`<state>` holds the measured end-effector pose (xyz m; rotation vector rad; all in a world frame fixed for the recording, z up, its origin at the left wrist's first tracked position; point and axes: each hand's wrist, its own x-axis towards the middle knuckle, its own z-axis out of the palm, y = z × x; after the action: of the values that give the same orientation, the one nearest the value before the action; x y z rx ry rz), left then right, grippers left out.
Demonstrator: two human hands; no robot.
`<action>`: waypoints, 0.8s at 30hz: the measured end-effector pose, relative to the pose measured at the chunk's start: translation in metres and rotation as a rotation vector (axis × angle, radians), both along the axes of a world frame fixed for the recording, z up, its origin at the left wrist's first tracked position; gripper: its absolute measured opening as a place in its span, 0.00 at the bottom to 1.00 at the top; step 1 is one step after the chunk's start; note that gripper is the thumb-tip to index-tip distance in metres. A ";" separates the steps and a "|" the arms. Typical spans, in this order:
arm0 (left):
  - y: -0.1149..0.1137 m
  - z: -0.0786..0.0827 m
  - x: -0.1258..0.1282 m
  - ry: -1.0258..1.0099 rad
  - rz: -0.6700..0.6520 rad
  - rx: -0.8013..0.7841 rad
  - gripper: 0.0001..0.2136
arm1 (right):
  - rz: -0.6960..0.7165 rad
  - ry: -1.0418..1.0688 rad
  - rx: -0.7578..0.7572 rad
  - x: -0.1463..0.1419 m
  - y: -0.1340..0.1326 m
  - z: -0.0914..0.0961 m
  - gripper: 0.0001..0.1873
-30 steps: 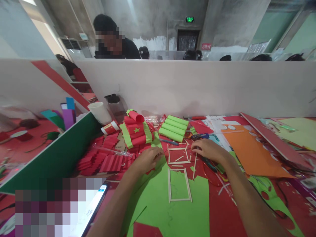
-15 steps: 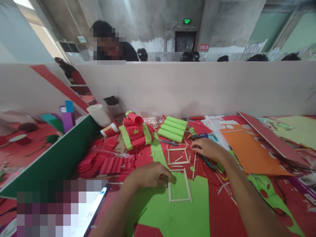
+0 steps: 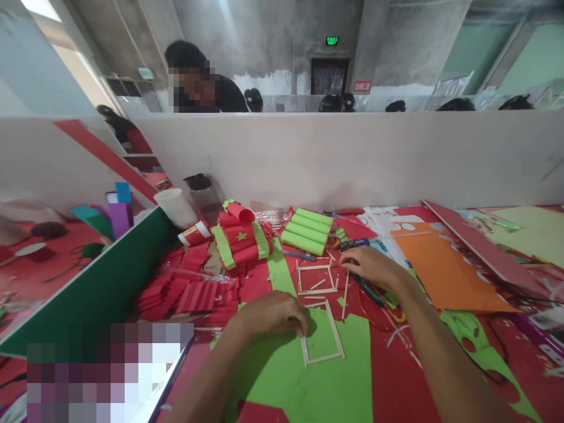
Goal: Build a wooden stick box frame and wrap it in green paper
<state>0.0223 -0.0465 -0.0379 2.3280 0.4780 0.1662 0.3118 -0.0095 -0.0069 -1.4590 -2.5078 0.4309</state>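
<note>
Head view, one moment.

Left hand (image 3: 273,314): palm down, fingers curled narrow. The fingertips (image 3: 302,326) sit at the upper left corner of the near stick frame (image 3: 335,330). I cannot tell whether they pinch the stick or only press on it.

Near stick frame: a rectangle of thin wooden sticks, slightly askew. It lies flat on the green sheet (image 3: 317,388) just right of the left hand, nearer the body than the right hand.

Right hand (image 3: 374,265): palm down, fingers loosely bent and close together, tips pointing toward the left hand's side. It rests at the right edge of the far stick frame (image 3: 317,291). I cannot tell whether anything is held under the fingers.

Far stick frame: flat on the red surface between the two hands, beyond the near frame, with short stick pieces inside it. A loose stick (image 3: 345,288) lies just below the right fingertips, beside this frame's right side.

Beyond the right hand:
- blue-handled tool (image 3: 355,242), just past the fingers
- green paper rolls (image 3: 307,230), set side by side

Beyond the left hand:
- red roll bundle (image 3: 241,241) with green bands and a star
- folded red paper (image 3: 194,291), further left

Right of the right forearm: orange sheet (image 3: 445,270), flat.
</note>
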 end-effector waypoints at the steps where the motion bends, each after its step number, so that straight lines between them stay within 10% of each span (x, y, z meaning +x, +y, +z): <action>1: -0.001 0.000 0.001 0.009 -0.003 0.003 0.08 | -0.002 0.002 -0.001 0.000 0.000 0.000 0.10; 24: -0.011 0.009 0.005 0.057 -0.016 0.083 0.10 | 0.165 0.190 -0.175 -0.012 -0.013 0.018 0.10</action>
<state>0.0273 -0.0572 -0.0291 2.4221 0.4891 0.1141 0.3003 -0.0223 0.0106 -1.2053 -2.4972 0.7968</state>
